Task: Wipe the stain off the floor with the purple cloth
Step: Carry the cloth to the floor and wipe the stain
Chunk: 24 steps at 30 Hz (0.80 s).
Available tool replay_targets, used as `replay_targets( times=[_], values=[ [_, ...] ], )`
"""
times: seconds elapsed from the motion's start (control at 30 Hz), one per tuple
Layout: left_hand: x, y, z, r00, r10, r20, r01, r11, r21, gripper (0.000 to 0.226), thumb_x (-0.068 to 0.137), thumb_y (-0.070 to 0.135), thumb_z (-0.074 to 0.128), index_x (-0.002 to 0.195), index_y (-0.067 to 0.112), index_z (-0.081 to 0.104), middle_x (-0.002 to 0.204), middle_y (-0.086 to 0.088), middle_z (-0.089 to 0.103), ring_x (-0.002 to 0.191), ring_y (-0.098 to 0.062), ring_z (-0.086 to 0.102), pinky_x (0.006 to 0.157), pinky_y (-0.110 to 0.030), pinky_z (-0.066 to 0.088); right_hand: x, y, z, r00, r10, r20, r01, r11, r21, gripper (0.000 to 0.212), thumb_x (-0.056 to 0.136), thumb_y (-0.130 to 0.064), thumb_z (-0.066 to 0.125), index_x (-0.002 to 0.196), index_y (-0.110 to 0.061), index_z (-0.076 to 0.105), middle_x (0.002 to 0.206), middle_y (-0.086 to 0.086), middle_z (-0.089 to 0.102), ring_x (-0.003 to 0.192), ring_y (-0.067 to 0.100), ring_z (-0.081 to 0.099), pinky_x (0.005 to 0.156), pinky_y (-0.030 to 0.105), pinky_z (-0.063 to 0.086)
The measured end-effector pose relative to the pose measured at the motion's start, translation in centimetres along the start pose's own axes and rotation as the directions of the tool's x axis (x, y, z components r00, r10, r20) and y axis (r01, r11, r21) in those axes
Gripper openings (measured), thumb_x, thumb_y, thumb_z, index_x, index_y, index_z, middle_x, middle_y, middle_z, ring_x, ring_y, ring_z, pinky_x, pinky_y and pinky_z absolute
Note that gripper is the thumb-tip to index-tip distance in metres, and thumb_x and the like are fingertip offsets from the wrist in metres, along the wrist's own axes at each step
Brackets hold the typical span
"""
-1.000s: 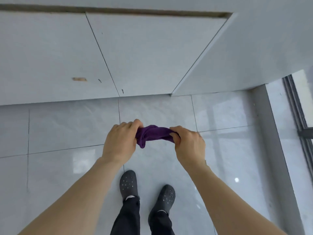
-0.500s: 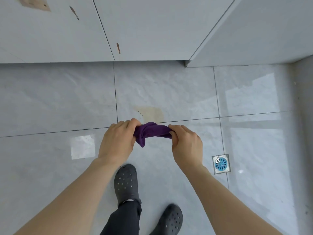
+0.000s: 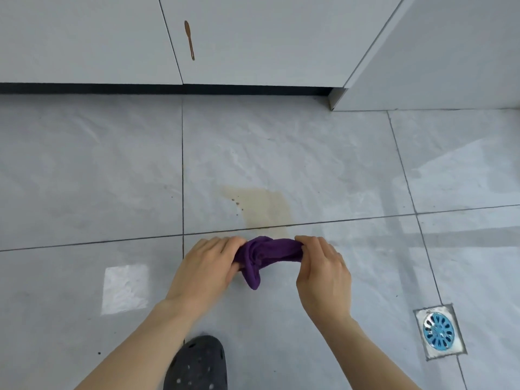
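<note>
The purple cloth is bunched and stretched between both hands above the floor. My left hand grips its left end and my right hand grips its right end. A loose fold of the cloth hangs down in the middle. Just beyond the hands, a pale yellowish-brown stain with small dark specks lies on the grey floor tile, reaching the grout line. The cloth is held above the floor, close to the stain's near edge.
White cabinet fronts with a brown smear stand beyond the stain over a dark toe-kick. A blue floor drain sits at the lower right. My dark perforated shoe is at the bottom.
The view has tilted down and come closer to the floor. The stain, hidden a second ago, now shows in full ahead of the hands. Both hands keep their grip on the cloth.
</note>
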<state>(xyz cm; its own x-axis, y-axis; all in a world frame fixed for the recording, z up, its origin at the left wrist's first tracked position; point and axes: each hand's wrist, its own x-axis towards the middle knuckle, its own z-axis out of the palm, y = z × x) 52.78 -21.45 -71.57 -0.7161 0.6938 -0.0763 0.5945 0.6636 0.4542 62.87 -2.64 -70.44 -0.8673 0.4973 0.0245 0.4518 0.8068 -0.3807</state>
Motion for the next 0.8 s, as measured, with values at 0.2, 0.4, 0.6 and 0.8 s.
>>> replay_targets(
  times=[0.2, 0.4, 0.6, 0.8],
  values=[
    [0.6, -2.5, 3.6, 0.994, 0.101, -0.030, -0.099, 0.993, 0.059, 0.033, 0.082, 0.026, 0.072, 0.114, 0.026, 0.064, 0.096, 0.012, 0.072, 0.085, -0.016, 0.066, 0.080, -0.027, 0.052, -0.1, 1.8, 4.0, 0.994, 0.012, -0.110, -0.008, 0.999, 0.034, 0.032, 0.090, 0.005, 0.052, 0.110, -0.017, 0.064, 0.095, 0.000, 0.059, 0.077, 0.027, 0.056, 0.067, 0.038, 0.047],
    [3.3, -2.8, 4.4, 0.989, 0.124, -0.084, -0.114, 0.987, 0.116, 0.030, 0.089, 0.022, 0.058, 0.119, 0.026, 0.063, 0.100, 0.009, 0.069, 0.087, -0.019, 0.064, 0.080, -0.032, 0.050, 1.3, 2.2, 4.8, 0.979, 0.030, -0.199, -0.023, 0.999, 0.040, 0.031, 0.087, -0.004, 0.044, 0.108, -0.018, 0.063, 0.096, 0.002, 0.055, 0.081, 0.026, 0.052, 0.070, 0.038, 0.045],
    [3.9, -1.0, 6.9, 0.993, 0.052, -0.107, -0.044, 0.996, 0.079, 0.019, 0.079, 0.022, 0.074, 0.091, 0.023, 0.059, 0.084, 0.008, 0.064, 0.075, -0.020, 0.060, 0.068, -0.033, 0.048, 1.0, 3.1, 5.9, 0.987, 0.021, -0.158, -0.017, 1.000, 0.024, 0.022, 0.087, -0.009, 0.052, 0.106, -0.016, 0.063, 0.101, 0.002, 0.057, 0.090, 0.027, 0.053, 0.080, 0.042, 0.044],
    [2.8, -2.8, 6.8, 0.994, 0.086, -0.069, -0.091, 0.993, -0.077, 0.022, 0.087, 0.019, 0.055, 0.106, 0.025, 0.061, 0.108, 0.012, 0.065, 0.100, -0.015, 0.060, 0.092, -0.031, 0.044, 0.6, 0.2, 8.9, 0.999, -0.013, 0.030, 0.012, 1.000, 0.022, 0.059, 0.094, -0.060, 0.049, 0.131, -0.014, 0.054, 0.145, 0.009, 0.051, 0.147, 0.029, 0.033, 0.117, 0.050, 0.029]
  ],
)
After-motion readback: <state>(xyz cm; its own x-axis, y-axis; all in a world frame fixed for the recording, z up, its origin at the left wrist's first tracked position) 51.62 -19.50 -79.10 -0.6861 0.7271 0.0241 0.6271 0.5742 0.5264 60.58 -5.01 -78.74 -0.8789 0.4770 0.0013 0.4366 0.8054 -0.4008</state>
